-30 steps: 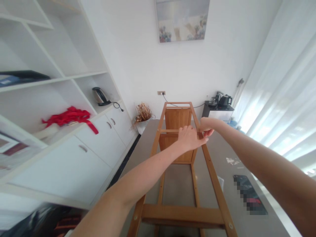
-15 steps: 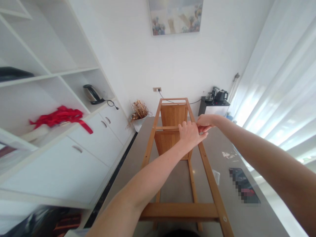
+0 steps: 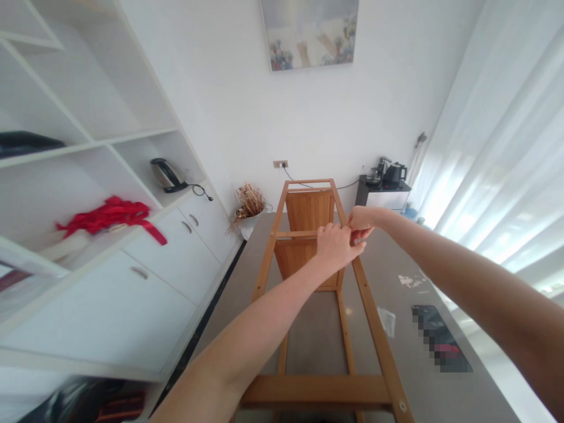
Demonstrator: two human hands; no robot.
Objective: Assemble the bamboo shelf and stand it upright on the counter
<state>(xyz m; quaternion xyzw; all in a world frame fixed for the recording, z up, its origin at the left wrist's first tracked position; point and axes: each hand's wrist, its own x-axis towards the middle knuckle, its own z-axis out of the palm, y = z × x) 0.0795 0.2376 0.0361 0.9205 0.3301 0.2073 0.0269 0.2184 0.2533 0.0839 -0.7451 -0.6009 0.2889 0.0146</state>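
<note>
Our L hand lay across the R end of the mid crossbar, fingers bent over the wood, thumb out to the R; we couldn't tell if it gripped. Our R hand met it from outside, fingers curled in at the R rail. Whether they pinched any small part we couldn't see, as both hands hid the corner.

So crossbar & rail met right under our fingers, hands abt equally near: L on the inner side, R on the outer. The wooden frame was on the table, long axis running from our side twd the far edge; from our fingers, the rail ran fwd & back, the crossbar off L. Slatted panels showed in its far half.

Farther out, a clear bag lay just R of the rail; twd the table's R edge, white scraps & a dark flat item, partly pixelated.
</note>
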